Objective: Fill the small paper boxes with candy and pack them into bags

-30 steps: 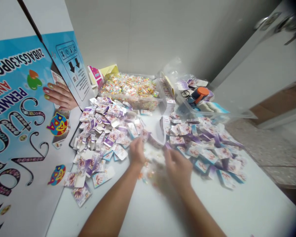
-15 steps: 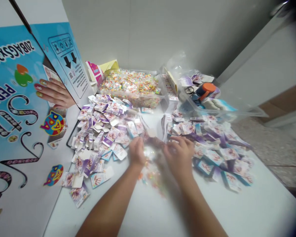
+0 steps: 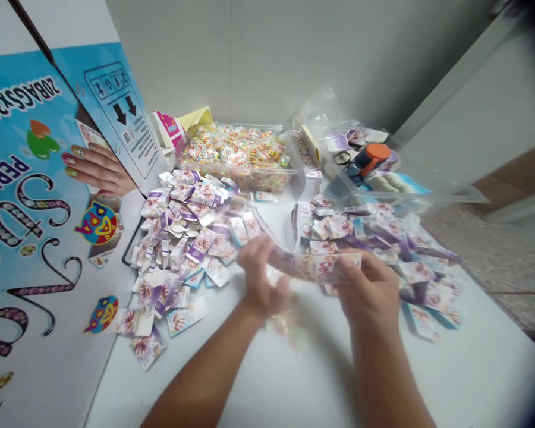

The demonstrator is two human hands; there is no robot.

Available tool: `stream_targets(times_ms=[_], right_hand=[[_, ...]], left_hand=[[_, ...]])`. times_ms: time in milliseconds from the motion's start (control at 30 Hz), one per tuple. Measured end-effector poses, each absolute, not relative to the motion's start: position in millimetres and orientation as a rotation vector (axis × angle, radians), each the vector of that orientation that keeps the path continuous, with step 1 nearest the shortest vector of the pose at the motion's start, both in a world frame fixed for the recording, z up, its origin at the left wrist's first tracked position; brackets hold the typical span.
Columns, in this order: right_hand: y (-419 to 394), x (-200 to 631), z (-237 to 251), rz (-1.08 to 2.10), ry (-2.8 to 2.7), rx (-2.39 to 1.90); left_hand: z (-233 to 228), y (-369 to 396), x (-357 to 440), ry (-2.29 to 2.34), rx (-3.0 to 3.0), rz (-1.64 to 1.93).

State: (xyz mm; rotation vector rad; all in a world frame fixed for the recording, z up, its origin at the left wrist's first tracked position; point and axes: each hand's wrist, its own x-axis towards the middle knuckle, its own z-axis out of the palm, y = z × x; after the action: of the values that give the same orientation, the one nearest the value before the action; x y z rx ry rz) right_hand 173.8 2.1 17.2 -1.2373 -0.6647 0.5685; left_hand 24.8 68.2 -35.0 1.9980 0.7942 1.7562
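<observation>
Head view: a printed paper strip (image 3: 314,267) is held above the table, sagging a little between the two hands and bending away towards 10 o'clock past the left fingers. The right hand (image 3: 369,291), at 4 o'clock of it, is closed on the strip's near end, thumb pressed on the printed face. The left hand (image 3: 263,278), at 8 o'clock, is partly open and blurred, its thumb spread from the fingers; whether those fingers touch the strip I cannot tell. Another curved paper length (image 3: 295,224) stands at 11 o'clock; its link with the held part is unclear. At 7 o'clock some small coloured pieces (image 3: 283,324) lie blurred on the white table (image 3: 294,386).

Farther out, a heap of small printed boxes (image 3: 203,241) spreads at 9 to 10 o'clock, several with flaps open, and a second heap (image 3: 418,272) lies at 3 o'clock, partly behind the right hand. A clear tub (image 3: 241,172) at 11 o'clock is filled with small bright packets (image 3: 236,145). Just beside it, at 12 o'clock, stands an upright patterned box (image 3: 310,173). At 1 o'clock a clear tray (image 3: 457,197) holds an orange-capped object (image 3: 377,152) among other items. A large blue-and-white carton (image 3: 62,297) fills 9 o'clock.
</observation>
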Motion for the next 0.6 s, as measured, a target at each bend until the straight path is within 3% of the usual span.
stream_targets(times_ms=[200,300,467,600], right_hand=[[14.0,171.1,10.5,0.659,-0.484,-1.316],[21.4,167.7,-1.9,0.577,-0.534,-1.396],[21.2,163.3,-7.4,0.142,-1.120,-1.482],[14.7,162.6,1.7,0.278,-1.470,-1.313]], left_hand=[[-29.7,61.1,26.4,0.444,1.951,1.282],[-32.2,54.6,30.3,0.507,1.977,1.255],[-36.8,49.8,33.2,0.579,2.009,1.317],[-42.2,52.3,35.4,0.636,2.019,1.472]])
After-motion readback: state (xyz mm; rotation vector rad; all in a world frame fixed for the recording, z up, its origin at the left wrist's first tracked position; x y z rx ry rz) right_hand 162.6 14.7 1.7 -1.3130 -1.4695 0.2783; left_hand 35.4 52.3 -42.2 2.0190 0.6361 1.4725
